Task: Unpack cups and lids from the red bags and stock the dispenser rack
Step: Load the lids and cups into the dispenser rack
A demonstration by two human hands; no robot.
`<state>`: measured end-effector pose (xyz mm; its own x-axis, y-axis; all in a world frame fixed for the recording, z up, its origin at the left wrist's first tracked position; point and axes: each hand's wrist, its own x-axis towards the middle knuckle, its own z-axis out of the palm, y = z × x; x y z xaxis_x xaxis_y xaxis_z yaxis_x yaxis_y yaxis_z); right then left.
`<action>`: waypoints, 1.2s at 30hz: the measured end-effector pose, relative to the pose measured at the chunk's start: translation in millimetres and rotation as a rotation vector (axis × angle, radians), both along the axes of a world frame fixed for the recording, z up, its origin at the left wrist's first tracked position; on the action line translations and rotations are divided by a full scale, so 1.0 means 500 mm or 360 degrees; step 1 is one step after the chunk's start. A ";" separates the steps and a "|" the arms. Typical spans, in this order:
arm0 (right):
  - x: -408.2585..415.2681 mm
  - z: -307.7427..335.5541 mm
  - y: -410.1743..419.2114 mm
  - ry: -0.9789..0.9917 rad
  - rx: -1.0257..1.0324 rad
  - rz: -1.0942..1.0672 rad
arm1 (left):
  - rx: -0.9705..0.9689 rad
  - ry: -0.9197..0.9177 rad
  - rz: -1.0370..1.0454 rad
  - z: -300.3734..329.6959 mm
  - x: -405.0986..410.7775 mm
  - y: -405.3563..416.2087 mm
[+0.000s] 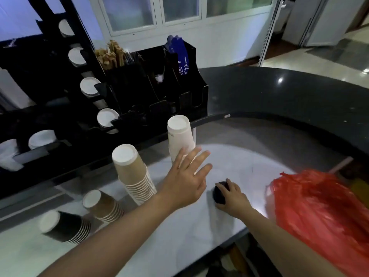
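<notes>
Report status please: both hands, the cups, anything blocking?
Left hand open, fingers at white cup stack. Right hand grips black lids. Three more cup stacks on counter, red bag at right. Nothing blocking.

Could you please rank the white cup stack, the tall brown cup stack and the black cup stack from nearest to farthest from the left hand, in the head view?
From the left hand:
1. White cup stack, just beyond the fingertips.
2. Tall brown cup stack, to the hand's left.
3. Black cup stack, far left near the counter's front edge.

4 inverted cup stacks [134, 172] on counter.
</notes>
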<state>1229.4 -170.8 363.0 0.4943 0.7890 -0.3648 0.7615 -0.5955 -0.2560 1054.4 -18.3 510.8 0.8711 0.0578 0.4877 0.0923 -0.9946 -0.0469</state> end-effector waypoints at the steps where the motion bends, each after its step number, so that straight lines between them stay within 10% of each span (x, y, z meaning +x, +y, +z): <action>1: -0.003 -0.013 -0.004 -0.0010 0.0023 -0.0005 | -0.0047 0.0031 -0.0024 -0.019 -0.001 -0.011; 18: 0.004 -0.073 -0.026 0.0040 0.0508 -0.0196 | -0.0566 0.0489 0.0218 -0.163 0.001 -0.074; 30: 0.119 0.336 0.178 -0.0173 0.1436 -0.0002 | -0.0043 -0.0496 0.0072 0.167 0.086 0.023; 36: 0.173 0.479 0.322 -0.0273 0.1375 0.0256 | -0.0239 -0.0293 0.0567 0.279 0.091 0.129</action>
